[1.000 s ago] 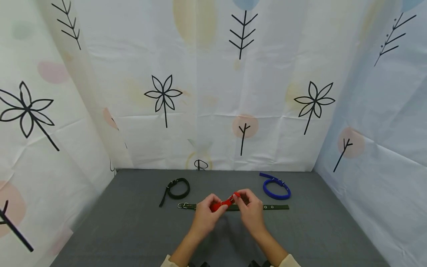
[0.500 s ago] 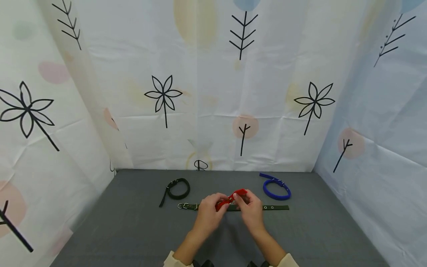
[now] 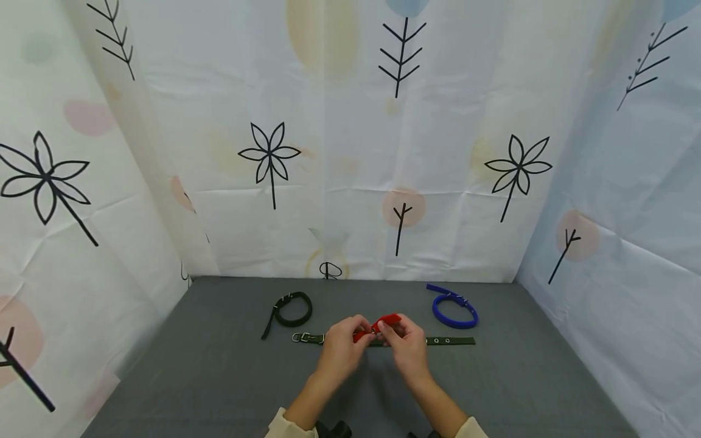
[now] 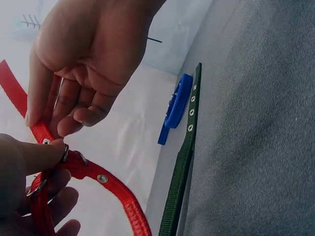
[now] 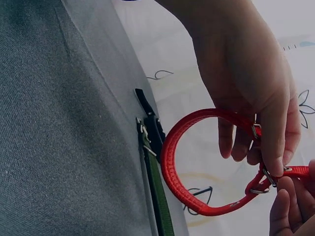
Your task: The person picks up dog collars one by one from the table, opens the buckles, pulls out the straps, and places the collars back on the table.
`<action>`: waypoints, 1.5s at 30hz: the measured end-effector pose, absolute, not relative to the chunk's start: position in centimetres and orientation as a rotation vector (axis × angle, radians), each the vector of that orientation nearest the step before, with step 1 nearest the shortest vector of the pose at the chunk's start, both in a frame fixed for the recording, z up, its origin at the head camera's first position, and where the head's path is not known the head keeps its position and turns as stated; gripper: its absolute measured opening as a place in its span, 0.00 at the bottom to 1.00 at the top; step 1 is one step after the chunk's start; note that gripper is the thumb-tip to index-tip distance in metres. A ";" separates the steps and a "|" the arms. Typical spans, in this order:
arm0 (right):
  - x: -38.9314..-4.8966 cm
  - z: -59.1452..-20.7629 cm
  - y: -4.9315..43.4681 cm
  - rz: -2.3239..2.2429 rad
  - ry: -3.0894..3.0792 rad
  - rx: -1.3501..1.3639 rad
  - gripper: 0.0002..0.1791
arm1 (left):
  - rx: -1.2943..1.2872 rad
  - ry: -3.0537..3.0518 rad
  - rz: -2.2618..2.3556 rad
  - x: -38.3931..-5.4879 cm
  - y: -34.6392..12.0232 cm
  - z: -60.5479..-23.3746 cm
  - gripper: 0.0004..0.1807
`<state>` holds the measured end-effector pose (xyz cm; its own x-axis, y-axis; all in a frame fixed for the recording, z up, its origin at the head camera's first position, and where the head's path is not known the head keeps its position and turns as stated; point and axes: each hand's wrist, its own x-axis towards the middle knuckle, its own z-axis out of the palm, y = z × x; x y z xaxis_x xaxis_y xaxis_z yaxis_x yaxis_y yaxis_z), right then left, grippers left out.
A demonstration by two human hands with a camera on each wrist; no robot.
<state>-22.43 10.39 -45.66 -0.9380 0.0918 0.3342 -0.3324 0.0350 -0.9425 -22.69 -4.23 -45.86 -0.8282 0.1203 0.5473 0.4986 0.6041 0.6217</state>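
Note:
Both hands hold a red buckled collar above the table. Its band curves into a loop (image 5: 170,157), with metal eyelets and a metal buckle (image 5: 268,179). My left hand (image 3: 341,350) pinches the collar at the buckle between thumb and fingers. Close beside it, my right hand (image 3: 409,354) pinches the strap's free end (image 4: 14,87), which extends past the buckle. The fingertips partly hide the buckle, so how far the strap passes through it cannot be told. Behind the hands, a dark green collar (image 3: 451,340) lies stretched straight across the table.
A black coiled collar (image 3: 292,322) lies at the back left of the grey table (image 3: 230,377). At the back right rests a blue coiled collar (image 3: 454,323). Patterned white cloth (image 3: 350,121) encloses the back and sides.
My left hand has shifted slightly right and my right hand slightly left, bringing them closer. More of the red strap's end now shows above the right fingers than a second ago.

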 end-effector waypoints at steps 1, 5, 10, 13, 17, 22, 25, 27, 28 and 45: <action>-22.4 -45.6 10.4 1.974 -2.017 0.250 0.08 | -0.501 -2.381 -1.127 -22.7 -4.3 -45.8 0.09; -22.3 -45.4 10.5 1.980 -2.022 0.245 0.08 | -0.546 -2.382 -1.176 -22.7 -4.5 -45.8 0.09; -22.3 -45.3 10.7 2.029 -2.004 0.200 0.09 | -0.610 -2.419 -1.324 -22.7 -4.6 -46.0 0.05; -22.4 -45.2 10.7 2.064 -1.990 0.164 0.10 | -0.659 -2.432 -1.378 -22.8 -4.7 -46.1 0.04; -22.5 -45.1 10.7 2.088 -1.985 0.125 0.11 | -0.731 -2.416 -1.408 -22.9 -4.8 -46.2 0.04; -22.6 -45.3 10.9 2.122 -1.960 0.108 0.10 | -0.774 -2.408 -1.489 -23.0 -5.0 -46.3 0.05; -22.6 -45.2 10.9 2.117 -1.953 0.104 0.10 | -0.687 -2.412 -1.561 -23.0 -5.0 -46.4 0.05; -22.5 -45.1 10.7 2.086 -1.969 0.127 0.10 | -0.605 -2.397 -1.605 -22.9 -4.9 -46.5 0.05; -22.3 -45.1 10.6 2.043 -1.992 0.151 0.09 | -0.565 -2.388 -1.619 -22.9 -4.9 -46.5 0.06; -21.4 -43.2 10.3 1.625 -2.205 0.514 0.04 | -0.446 -2.213 -2.045 -22.2 -5.6 -45.2 0.05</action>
<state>-21.40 10.31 -43.21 -0.8717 -0.0799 0.4834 -0.4854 0.2753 -0.8298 -22.19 -5.61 -45.18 -0.9526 0.1481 0.2659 0.2767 0.0577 0.9592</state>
